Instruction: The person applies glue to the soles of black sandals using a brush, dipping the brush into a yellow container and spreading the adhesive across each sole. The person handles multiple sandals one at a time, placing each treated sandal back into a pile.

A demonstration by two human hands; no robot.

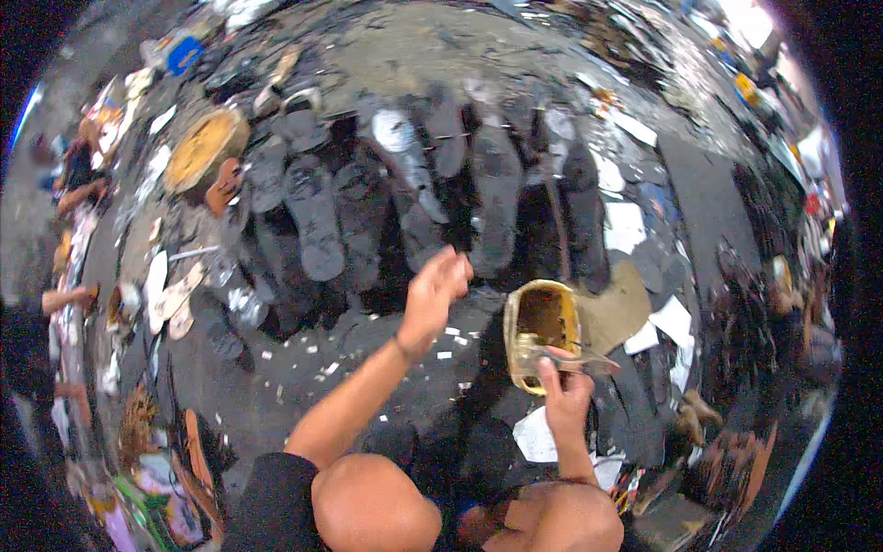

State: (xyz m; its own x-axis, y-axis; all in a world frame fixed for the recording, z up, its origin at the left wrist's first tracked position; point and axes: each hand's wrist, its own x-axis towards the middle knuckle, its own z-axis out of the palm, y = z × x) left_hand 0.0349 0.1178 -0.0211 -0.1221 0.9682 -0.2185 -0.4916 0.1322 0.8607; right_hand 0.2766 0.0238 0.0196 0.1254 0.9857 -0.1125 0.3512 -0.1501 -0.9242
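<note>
Scene: person sitting low over dark ground (pixel 386 55) littered with shoe soles and paper scraps; bare knees at bottom edge.
Left hand: left hand (pixel 432 293) raised mid-air above the ground, fingers curled loosely together, wrist bent; holds nothing I can make out. Whether something small is pinched at the fingertips, can't tell.
Right hand: right hand (pixel 566 391) clamped on a thin grey tool (pixel 575 361), looks like a brush or blade, blurred; the tool tip lies across the near rim of the tin.
Tin: yellowish open tin (pixel 543 331), brown gunk inside, standing on the ground just ahead of the right hand, right of the left hand.
Soles: black flip-flop soles (pixel 395 198) laid in a rough row beyond both hands, some overlapping, a few with pale patches.
Stump: round yellow wood block (pixel 202 147) far left, well apart from the hands.
Scraps: white paper pieces (pixel 635 225) right of the tin; tiny white bits scattered under the left forearm.
Cardboard: brown sheet (pixel 621 308) touching the tin's right side.
Others: another person's arm at left edge, blurred.
</note>
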